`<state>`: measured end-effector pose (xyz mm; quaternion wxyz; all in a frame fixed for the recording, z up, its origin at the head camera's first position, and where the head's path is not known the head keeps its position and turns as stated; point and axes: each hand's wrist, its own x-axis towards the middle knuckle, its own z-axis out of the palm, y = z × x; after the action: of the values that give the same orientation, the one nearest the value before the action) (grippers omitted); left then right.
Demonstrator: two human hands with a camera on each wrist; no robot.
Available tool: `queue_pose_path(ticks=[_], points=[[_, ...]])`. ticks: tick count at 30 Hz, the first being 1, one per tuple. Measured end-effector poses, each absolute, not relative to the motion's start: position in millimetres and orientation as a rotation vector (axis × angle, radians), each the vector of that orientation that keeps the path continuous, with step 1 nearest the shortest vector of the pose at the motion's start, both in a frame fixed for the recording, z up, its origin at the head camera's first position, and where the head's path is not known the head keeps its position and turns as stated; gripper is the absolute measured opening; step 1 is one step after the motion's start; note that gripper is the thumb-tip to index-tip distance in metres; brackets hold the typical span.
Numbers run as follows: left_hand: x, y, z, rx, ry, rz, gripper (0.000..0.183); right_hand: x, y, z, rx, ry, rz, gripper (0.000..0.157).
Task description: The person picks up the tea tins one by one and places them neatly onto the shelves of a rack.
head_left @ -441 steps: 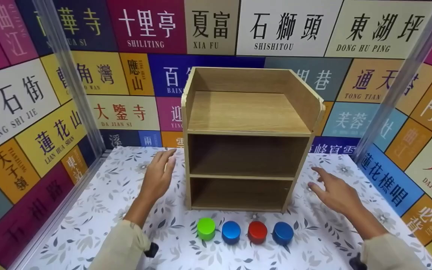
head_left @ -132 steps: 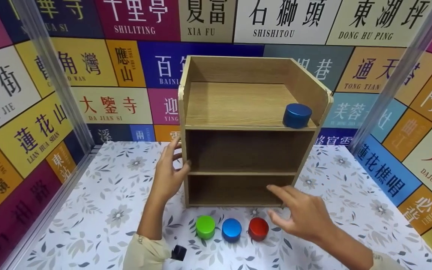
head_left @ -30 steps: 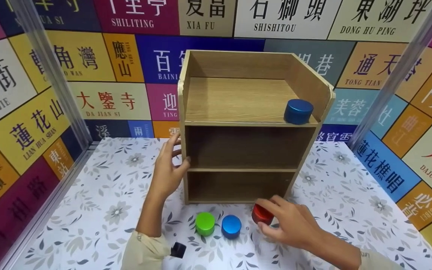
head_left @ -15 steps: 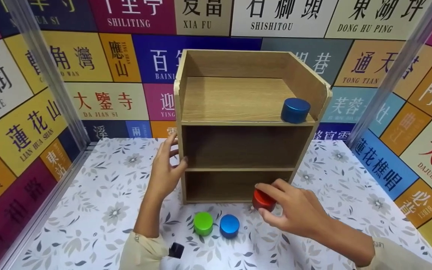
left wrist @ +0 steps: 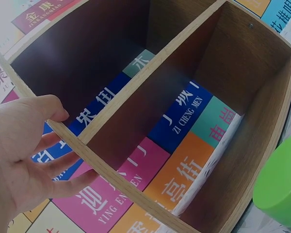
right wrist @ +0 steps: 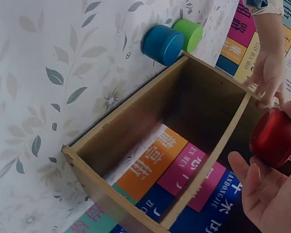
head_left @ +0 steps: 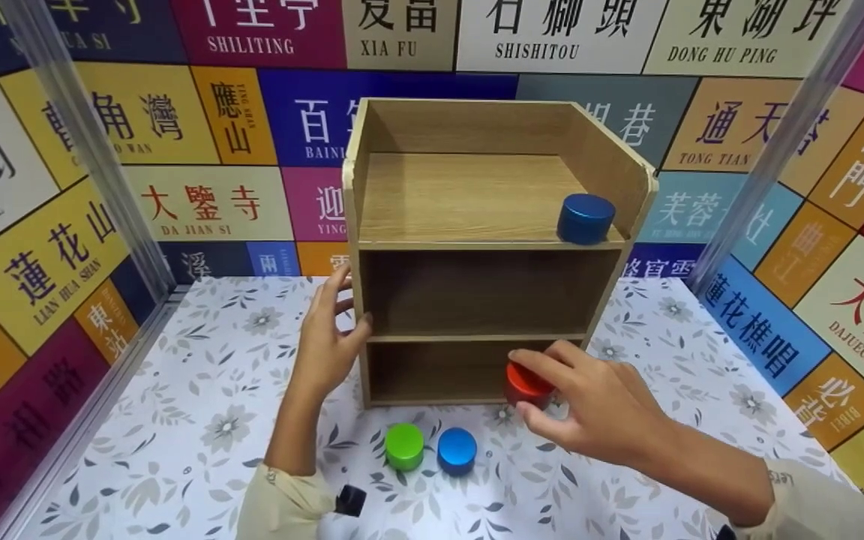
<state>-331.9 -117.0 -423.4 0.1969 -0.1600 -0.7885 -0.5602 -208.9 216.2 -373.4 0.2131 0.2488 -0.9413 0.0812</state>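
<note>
My right hand [head_left: 589, 397] holds a small red round tin [head_left: 526, 384] between thumb and fingers, in front of the lowest compartment of the wooden shelf unit [head_left: 477, 246]. In the right wrist view the red tin [right wrist: 272, 138] overlaps the shelf's openings. My left hand [head_left: 329, 337] grips the unit's left side panel, its thumb at the front edge, as the left wrist view also shows. A dark blue tin [head_left: 586, 219] stands at the right front of the top shelf. On the table are a green tin [head_left: 404, 447] and a lighter blue tin [head_left: 457, 451], side by side.
The shelf unit stands on a table with a floral white cloth [head_left: 229, 427]. Printed panels [head_left: 207, 202] with large characters rise behind and at both sides, with clear corner posts [head_left: 769, 150]. The unit's two lower compartments show their bare boards.
The dark blue tin went from the table to the top shelf. Since then my right hand has taken the red tin from the row and raised it toward the shelf. My left hand still grips the panel.
</note>
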Motion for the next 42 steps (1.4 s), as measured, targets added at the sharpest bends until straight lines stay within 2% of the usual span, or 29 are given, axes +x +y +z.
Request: queue_pose_path(ticks=[15,22,42], points=[[-330.7,-114.7,-423.0,-0.443,-2.215,-1.572,0.078,-201.7,212.5,-351.5,0.622,-2.683,0.265,0.053],[-332.4,-116.8,-424.0,-0.462,-2.197,-1.549,0.077,-200.6,208.9,-343.0,0.617,-2.673,0.269,0.049],[-330.6,-117.6,-423.3,-0.430,-2.234,-1.548,0.078,-213.2,206.9,-313.1,0.584,-2.583,0.255,0.051]])
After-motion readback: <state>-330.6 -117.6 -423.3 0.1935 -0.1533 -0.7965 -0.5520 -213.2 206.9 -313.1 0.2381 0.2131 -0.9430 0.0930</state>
